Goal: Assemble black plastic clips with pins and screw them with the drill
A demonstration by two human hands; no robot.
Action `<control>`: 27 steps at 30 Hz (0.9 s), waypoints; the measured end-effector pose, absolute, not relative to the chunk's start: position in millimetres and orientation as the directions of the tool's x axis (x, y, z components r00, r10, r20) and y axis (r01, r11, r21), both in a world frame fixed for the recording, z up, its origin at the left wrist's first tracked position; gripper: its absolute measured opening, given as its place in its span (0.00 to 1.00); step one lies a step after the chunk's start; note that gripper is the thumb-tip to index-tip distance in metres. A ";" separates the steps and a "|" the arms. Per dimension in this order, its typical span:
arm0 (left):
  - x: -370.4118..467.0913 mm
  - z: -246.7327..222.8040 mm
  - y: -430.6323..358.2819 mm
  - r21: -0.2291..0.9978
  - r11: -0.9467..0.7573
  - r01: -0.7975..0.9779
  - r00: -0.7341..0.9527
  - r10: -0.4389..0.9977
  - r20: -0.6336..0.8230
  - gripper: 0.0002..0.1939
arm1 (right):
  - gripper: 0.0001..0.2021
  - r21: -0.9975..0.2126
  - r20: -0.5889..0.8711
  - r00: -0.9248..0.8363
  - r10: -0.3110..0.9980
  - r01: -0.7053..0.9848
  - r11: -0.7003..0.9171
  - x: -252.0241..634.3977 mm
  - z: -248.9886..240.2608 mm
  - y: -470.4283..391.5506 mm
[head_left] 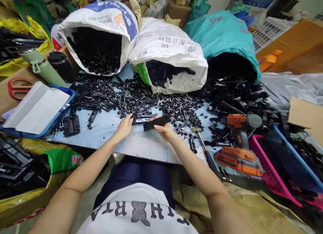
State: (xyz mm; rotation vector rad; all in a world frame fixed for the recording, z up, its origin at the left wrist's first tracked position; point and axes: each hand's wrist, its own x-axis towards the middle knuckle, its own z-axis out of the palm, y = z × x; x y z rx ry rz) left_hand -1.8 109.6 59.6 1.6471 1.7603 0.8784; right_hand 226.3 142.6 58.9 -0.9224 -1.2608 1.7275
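My right hand [164, 131] is closed around a flat, oblong black plastic part [154, 123], held low above the front of the table. To its left, my left hand [125, 127] reaches the near edge of the heap of small black parts and metal pins [141, 102]. Its fingers are bent together at the heap, and what they pinch is too small to make out. Between the hands lies a long dark piece with a shiny strip [142, 120].
Three sacks of black parts, white and blue [98, 18], white [171, 42] and teal [224, 32], lie open behind the heap. A hammer [205, 149], cordless drill [238, 143] and pink basket [272, 176] are at right. A blue tray [72, 92] and green bottle [44, 67] stand left.
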 end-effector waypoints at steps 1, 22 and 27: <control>4.8 57.4 96.4 0.784 0.021 0.620 -0.076 0.997 0.033 0.17 | 0.25 -0.976 -0.097 -0.380 0.920 -0.146 -0.164 228.6 52.7 127.9; 24.5 38.4 69.0 0.673 -0.171 0.720 0.010 0.972 0.236 0.17 | 0.25 -0.761 0.368 -0.259 0.893 0.468 0.450 294.9 51.2 58.9; 33.5 23.4 33.1 0.530 -0.245 0.812 0.093 0.950 0.297 0.18 | 0.13 -0.761 0.593 -0.093 0.800 0.260 0.595 300.6 111.4 38.8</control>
